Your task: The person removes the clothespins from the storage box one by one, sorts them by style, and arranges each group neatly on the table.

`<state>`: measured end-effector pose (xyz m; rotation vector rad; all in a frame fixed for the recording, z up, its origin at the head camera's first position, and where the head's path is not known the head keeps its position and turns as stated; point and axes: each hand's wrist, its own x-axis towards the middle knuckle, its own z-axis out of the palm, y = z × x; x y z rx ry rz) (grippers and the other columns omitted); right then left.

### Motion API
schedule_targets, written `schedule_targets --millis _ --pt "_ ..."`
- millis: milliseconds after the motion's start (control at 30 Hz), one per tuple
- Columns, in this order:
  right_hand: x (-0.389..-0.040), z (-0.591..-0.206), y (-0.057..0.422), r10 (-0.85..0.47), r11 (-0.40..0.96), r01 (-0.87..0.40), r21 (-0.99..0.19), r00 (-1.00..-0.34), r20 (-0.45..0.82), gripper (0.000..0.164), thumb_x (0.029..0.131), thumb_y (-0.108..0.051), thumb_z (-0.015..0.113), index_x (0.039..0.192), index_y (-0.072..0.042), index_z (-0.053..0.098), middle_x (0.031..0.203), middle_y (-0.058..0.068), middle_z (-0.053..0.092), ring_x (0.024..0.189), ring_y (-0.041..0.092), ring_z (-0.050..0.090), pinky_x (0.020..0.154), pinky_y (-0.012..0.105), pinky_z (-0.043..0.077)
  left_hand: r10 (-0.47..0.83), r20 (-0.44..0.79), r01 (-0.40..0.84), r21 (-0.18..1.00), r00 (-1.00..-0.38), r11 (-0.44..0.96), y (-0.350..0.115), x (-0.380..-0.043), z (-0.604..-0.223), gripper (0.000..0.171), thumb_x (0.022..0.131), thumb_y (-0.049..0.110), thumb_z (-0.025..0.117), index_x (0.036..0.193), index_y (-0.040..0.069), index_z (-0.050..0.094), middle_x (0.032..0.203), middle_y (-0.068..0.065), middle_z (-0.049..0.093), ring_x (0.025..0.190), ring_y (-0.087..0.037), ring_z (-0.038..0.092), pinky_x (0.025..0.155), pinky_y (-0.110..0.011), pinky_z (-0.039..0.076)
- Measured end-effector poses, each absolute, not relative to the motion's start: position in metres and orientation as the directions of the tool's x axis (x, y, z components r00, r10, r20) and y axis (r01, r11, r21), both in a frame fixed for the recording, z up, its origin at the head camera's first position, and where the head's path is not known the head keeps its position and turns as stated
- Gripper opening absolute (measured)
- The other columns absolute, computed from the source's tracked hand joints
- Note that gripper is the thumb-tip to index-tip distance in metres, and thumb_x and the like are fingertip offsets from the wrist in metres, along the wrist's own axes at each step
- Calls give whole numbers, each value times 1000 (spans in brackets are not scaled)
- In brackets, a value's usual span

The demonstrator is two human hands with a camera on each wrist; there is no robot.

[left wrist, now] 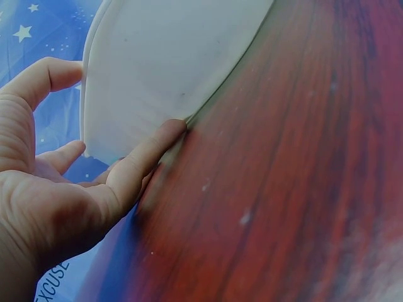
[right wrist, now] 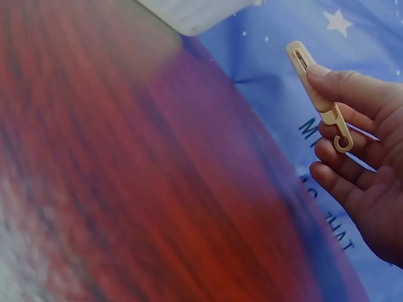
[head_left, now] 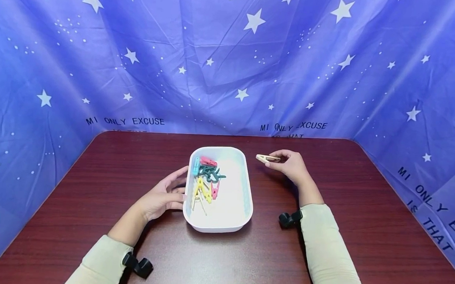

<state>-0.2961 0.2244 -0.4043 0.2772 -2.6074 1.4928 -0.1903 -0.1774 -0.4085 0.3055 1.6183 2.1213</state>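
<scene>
A white plastic tray (head_left: 230, 201) stands on the table in the head view. Along its left side lie several clothespins: a light blue one (head_left: 196, 166), a red one (head_left: 209, 161), dark green ones (head_left: 211, 174), yellow ones (head_left: 199, 186), a pink one (head_left: 214, 190) and a cream one (head_left: 199, 203). My left hand (head_left: 164, 196) touches the tray's left outer side with spread fingers, fingertips at its rim and lower wall in the left wrist view. Right of the tray, my right hand (head_left: 292, 165) pinches a cream clothespin (right wrist: 320, 94) between thumb and fingers, above the table.
The dark red wooden table (head_left: 260, 262) reaches back to a blue curtain (head_left: 223, 65) with white stars and lettering. Black straps with small mounts (head_left: 138, 265) sit on both sleeved wrists.
</scene>
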Motion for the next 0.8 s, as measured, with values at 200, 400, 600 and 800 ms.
schedule_targets --millis 200,400,600,800 --pt "-301 -416 229 -74 550 -190 -813 -981 179 39 72 -19 87 105 -2 74 105 15 70 95 23 57 80 26 45 479 -95 -217 954 -873 -206 -177 -189 -407 94 82 -11 60 158 18 14 155 -24 15 120 -31 51 78 -42 58" --pt "-303 -421 233 -63 614 -180 -768 -982 180 39 71 -18 87 104 -2 74 104 15 70 91 24 59 78 30 46 477 -98 -216 956 -874 -199 -177 -189 -406 93 82 -11 60 158 19 14 155 -24 15 120 -31 51 78 -42 58" --pt "-303 -421 234 -80 652 -186 -735 -981 177 39 72 -17 86 105 -1 74 104 17 69 93 28 59 81 36 46 472 -102 -219 955 -876 -199 -177 -189 -406 94 82 -11 60 158 19 14 155 -24 15 121 -32 50 78 -42 58" --pt "-302 -420 234 -95 687 -205 -697 -976 194 38 74 -18 85 107 -2 74 105 16 67 93 28 58 82 38 46 474 -100 -217 956 -875 -199 -176 -188 -406 93 82 -10 60 158 19 14 155 -24 16 120 -32 50 79 -43 58"
